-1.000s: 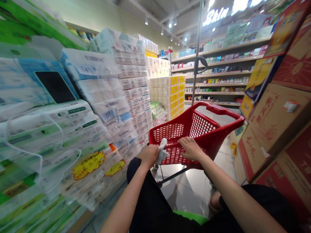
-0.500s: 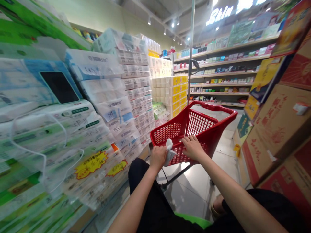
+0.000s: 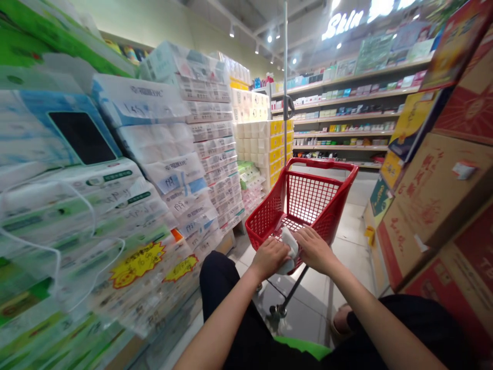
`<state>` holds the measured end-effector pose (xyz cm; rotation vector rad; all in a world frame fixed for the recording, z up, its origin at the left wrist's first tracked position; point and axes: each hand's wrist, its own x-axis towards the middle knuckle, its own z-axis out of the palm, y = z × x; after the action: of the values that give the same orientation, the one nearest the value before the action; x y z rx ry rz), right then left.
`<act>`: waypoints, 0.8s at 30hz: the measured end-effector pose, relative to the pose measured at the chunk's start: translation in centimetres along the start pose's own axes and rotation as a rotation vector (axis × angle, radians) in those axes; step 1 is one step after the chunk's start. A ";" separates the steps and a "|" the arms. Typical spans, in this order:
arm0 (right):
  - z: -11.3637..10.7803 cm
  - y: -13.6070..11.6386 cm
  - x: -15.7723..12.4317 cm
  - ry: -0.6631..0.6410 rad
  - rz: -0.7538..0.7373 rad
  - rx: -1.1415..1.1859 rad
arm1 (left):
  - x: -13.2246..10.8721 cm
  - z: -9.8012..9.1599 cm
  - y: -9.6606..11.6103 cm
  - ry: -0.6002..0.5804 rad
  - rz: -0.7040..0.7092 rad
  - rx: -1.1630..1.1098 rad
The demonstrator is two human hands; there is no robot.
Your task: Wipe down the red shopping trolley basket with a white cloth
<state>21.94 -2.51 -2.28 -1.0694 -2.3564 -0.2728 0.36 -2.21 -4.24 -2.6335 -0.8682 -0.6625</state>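
White cloth [image 3: 289, 245] is bunching on the near rim of the red cart [image 3: 308, 198] in our gripping left hand [image 3: 269, 257], and we are bracing that rim with our right hand [image 3: 314, 250], seemingly open, for firm, steady wiping.

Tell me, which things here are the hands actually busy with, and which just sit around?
In use: left hand gripping a white cloth; right hand beside it on the near rim of the red cart.
Just about: stacked tissue packs on the left; cardboard boxes on the right; stocked shelves at the back.
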 end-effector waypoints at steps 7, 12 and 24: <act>-0.6 2.0 -1.1 -0.026 0.008 -0.010 | -0.9 0.0 -3.5 -0.027 0.033 -0.016; -0.8 2.6 -1.0 -0.044 0.011 0.015 | -2.2 0.0 -7.0 -0.028 -0.040 -0.001; -0.9 1.8 -1.0 -0.149 0.047 0.018 | -3.5 -0.5 -8.3 -0.005 -0.163 -0.005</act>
<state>24.19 -2.31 -2.10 -1.1716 -2.4552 -0.1599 -7.40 2.36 -4.52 -2.5892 -1.0934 -0.6985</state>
